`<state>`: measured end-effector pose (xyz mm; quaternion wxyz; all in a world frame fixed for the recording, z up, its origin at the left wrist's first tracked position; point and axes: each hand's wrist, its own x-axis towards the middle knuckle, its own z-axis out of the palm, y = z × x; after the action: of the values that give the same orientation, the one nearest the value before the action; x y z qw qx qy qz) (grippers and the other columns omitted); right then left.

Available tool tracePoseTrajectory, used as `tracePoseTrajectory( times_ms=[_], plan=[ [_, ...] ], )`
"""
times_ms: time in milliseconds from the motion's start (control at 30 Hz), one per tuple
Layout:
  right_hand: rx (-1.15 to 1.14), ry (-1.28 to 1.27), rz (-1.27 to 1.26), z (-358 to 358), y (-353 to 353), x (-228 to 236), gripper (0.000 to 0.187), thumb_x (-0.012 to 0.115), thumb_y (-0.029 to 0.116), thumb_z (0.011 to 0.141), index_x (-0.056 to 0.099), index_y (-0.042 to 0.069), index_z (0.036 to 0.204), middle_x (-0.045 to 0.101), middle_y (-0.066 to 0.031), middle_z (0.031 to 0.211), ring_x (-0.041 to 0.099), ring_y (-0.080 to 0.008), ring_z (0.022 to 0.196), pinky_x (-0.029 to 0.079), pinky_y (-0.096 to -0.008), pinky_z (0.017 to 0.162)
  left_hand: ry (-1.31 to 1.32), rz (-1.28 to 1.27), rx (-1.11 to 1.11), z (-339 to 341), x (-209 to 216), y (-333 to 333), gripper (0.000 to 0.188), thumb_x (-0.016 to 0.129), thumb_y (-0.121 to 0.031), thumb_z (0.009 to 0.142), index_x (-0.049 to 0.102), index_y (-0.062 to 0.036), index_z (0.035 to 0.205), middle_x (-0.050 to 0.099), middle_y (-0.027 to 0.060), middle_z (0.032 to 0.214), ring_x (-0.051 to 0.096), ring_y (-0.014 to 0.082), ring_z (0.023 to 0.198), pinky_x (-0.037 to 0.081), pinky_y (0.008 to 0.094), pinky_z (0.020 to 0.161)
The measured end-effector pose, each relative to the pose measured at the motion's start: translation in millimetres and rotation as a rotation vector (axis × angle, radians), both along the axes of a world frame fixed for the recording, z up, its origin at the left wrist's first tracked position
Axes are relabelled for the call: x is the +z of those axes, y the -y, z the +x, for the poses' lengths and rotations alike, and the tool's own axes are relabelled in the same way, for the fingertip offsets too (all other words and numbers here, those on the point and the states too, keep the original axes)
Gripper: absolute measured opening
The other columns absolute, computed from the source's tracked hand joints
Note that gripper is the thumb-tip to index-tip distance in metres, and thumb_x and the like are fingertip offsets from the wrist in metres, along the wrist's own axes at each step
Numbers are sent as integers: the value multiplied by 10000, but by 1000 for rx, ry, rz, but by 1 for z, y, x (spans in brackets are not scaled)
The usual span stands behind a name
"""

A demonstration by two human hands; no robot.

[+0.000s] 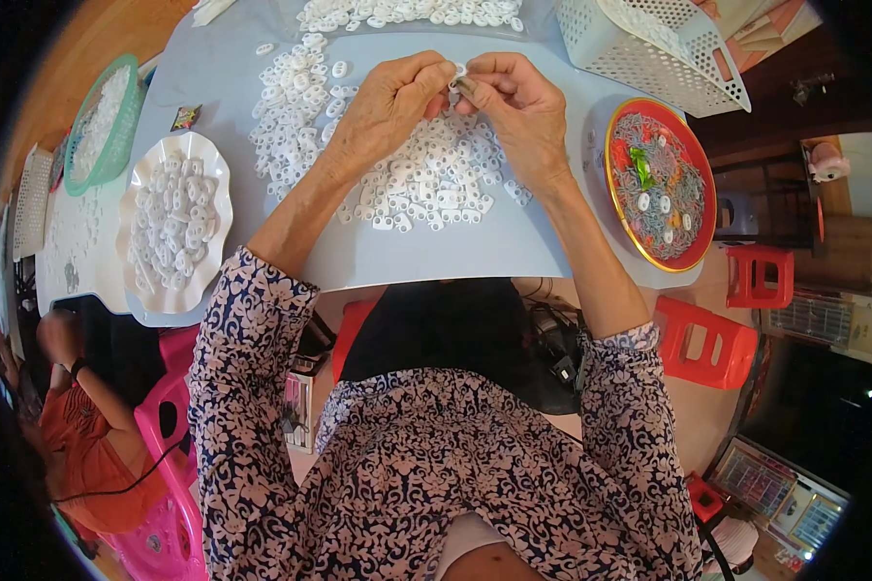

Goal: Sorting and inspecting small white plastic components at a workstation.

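Above the table, both hands meet fingertip to fingertip around one small white oval plastic piece (460,71). My left hand (395,102) pinches it from the left. My right hand (521,111) has its thumb and fingers closed on the other side; a small grey bit shows below the thumb, too small to name. Beneath the hands spreads a heap of white two-holed plastic pieces (426,189), with a second strip of them to the left of my left hand. Fingers hide part of the held piece.
A red gold-rimmed tray (705,215) of grey strands stands right on the blue-grey table (513,254). At left are a scalloped white plate (221,169) of pieces and a green basket (136,111). A white perforated basket (591,44) sits back right. Another person in orange (116,474) sits left.
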<state>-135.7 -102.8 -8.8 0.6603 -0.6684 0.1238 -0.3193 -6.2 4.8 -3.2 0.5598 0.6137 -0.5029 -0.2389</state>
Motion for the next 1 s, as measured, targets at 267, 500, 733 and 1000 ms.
tracePoseTrajectory(
  times_ms=[267, 500, 733, 1000],
  plan=[
    [45, -21, -127, -2, -2, 5, 319, 653, 26, 825, 558, -14, 1127, 623, -42, 831, 602, -84, 734, 510, -214, 651, -22, 21, -22, 5, -1, -2, 346, 416, -264, 959, 528, -11, 751, 488, 8, 615, 450, 89, 592, 394, 245, 552],
    [-9, -10, -305, 1, 0, -4, 321, 721, 43, 744, 619, 41, 1049, 584, -1, 764, 550, -58, 662, 494, -206, 620, -86, 18, -70, -1, 5, -3, 333, 428, -262, 958, 559, 4, 805, 520, 0, 688, 480, 71, 639, 454, 225, 616],
    [-42, -22, -372, 1, -1, -6, 273, 717, 52, 739, 623, 33, 994, 578, 1, 703, 549, -55, 635, 487, -210, 597, -99, 16, -84, -1, -4, -2, 331, 420, -266, 967, 552, 5, 830, 507, -3, 678, 466, 70, 632, 429, 225, 587],
    [-83, -12, -426, 0, -3, -1, 225, 728, 69, 741, 607, 9, 921, 602, -21, 681, 557, -71, 609, 482, -220, 574, -26, 19, -74, -4, -3, -2, 358, 416, -295, 974, 545, 7, 833, 497, 18, 661, 457, 97, 608, 407, 239, 561]
  ],
)
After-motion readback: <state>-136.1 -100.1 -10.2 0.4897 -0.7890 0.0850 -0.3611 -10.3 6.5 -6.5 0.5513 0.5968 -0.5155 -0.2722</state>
